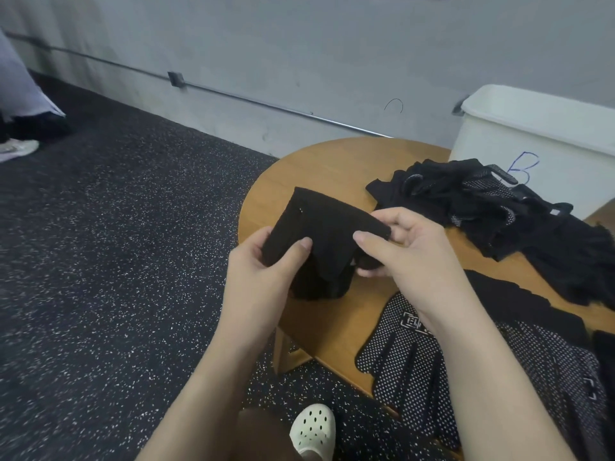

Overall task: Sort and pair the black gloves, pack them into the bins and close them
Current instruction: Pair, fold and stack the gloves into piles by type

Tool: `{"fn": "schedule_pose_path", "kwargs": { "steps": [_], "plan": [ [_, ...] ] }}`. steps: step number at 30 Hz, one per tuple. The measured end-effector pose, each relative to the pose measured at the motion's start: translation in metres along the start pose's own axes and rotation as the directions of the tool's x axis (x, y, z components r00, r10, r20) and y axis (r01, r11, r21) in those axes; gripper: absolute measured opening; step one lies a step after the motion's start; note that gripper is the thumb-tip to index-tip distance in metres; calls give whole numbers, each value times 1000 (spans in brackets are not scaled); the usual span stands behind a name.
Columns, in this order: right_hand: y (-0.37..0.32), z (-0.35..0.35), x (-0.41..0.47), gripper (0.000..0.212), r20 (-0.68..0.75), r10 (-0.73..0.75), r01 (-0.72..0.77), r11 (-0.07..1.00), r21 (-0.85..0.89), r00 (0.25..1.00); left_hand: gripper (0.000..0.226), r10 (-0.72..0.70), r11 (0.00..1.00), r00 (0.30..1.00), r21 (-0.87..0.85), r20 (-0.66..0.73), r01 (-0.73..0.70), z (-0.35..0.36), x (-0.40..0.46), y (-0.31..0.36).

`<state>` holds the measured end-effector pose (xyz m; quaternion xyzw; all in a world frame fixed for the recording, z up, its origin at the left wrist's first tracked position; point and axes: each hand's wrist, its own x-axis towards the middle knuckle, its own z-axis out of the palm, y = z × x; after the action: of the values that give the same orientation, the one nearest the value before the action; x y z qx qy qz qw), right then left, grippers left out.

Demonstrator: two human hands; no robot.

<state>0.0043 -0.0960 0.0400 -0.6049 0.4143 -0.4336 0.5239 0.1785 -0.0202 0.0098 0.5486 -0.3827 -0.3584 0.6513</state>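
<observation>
Above the rounded end of the wooden desk (pixel 319 168), both hands hold one plain black knit glove (pixel 319 227) up off the surface. The left hand (pixel 266 271) grips the glove's lower left part, its thumb laid across the front of the fabric and its fingers curled behind. The right hand (pixel 409 247) pinches the glove's right edge between thumb and fingers, so each hand's grip is closed on the same glove. The fabric is stretched between the two hands, and its lower part hangs down in folds to the desk.

Beyond the right hand, a loose heap of black gloves (pixel 492 207) lies on the desk, some showing white-dotted palms and straps. Nearer the person, under the right forearm, dotted black gloves (pixel 409 367) lie flat with their fingers hanging over the desk's near edge; one carries a white printed mark by the wrist. A dark glove (pixel 519 301) lies between these and the far heap.

At the desk's far right stands a white bin (pixel 545 128), open at the top, with a blue letter B drawn on its front; the heap touches its base. The dark speckled floor (pixel 116 261) spreads to the left, a metal rail (pixel 253 101) runs along the grey wall, and a white perforated clog (pixel 312 430) shows below the arms.
</observation>
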Motion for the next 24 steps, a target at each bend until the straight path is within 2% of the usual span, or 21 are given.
{"fn": "schedule_pose_path", "kwargs": {
  "steps": [3, 5, 8, 11, 13, 18, 22, 24],
  "plan": [
    [10, 7, 9, 19, -62, 0, -2, 999, -38, 998, 11, 56, 991, 997, 127, -59, -48, -1, 11, 1],
    [14, 12, 13, 20, -50, -27, 22, 995, -94, 998, 6, 88, 972, 993, 225, -81, -68, -2, 16, 0],
    [18, 15, 17, 24, -42, -29, 23, 991, -134, 999, 6, 89, 938, 993, 343, -78, -57, -5, 23, -3],
    [24, 16, 22, 19, -89, -33, 16, 982, -191, 995, 13, 93, 884, 993, 466, -79, -46, -6, 25, -6],
    [27, 18, 23, 15, -120, -16, -14, 969, -246, 993, 14, 87, 865, 991, 501, -98, -26, -6, 25, -8],
    [32, 25, 24, 20, -131, 2, -47, 938, -343, 991, 22, 90, 844, 988, 537, -125, -9, -7, 23, -9],
    [34, 26, 25, 16, -176, -4, -52, 949, -312, 984, 35, 107, 837, 982, 548, -154, -5, -8, 20, -11],
    [34, 26, 25, 15, -200, -40, -26, 948, -316, 979, 34, 105, 833, 981, 553, -163, 3, -8, 19, -13]
  ]
}}
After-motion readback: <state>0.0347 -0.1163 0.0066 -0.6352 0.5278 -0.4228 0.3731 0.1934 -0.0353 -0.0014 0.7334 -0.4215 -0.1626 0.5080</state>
